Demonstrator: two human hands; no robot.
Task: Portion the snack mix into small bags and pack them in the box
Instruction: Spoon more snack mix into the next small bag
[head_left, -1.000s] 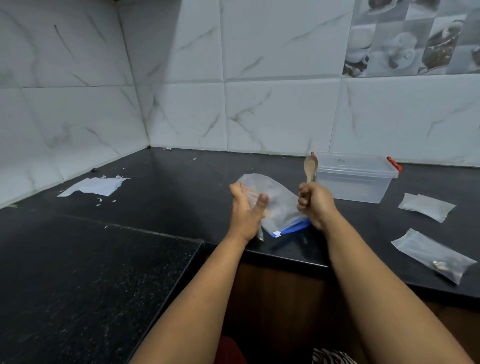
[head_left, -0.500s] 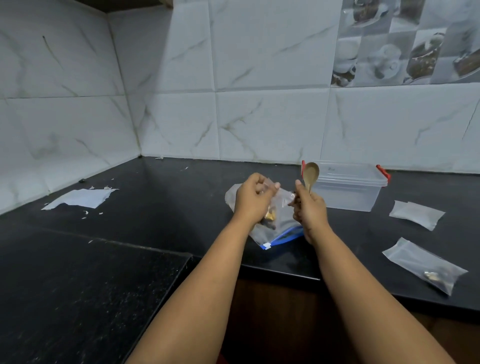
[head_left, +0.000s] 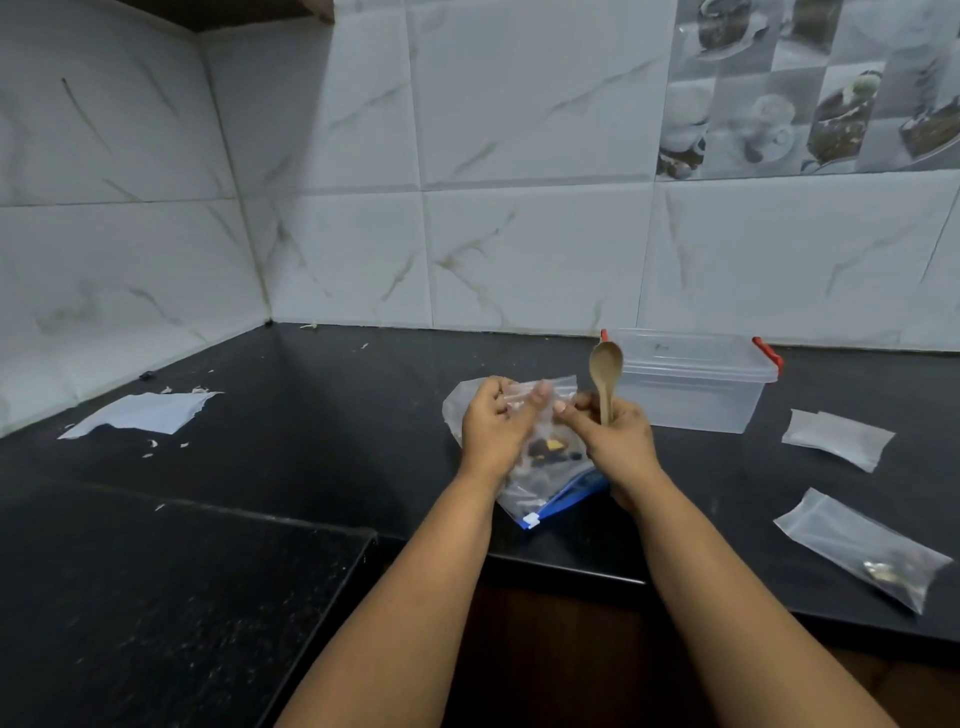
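Snack mix (head_left: 548, 449) lies dark and yellow inside a small clear bag (head_left: 540, 415), held above the black worktop (head_left: 337, 415). Left hand (head_left: 491, 423) pinches the top edge of this bag; right hand (head_left: 613, 431) pinches the other side and also grips a wooden spoon (head_left: 605, 376) upright. Below is a large blue-zip bag (head_left: 550, 493). Behind the spoon stands the clear box (head_left: 691, 379). Two more small bags (head_left: 836, 439) lie at right.

No legible text anywhere. Clear box (head_left: 691, 387), far right on the counter, has a small dark mark on its lid, too blurred to read.
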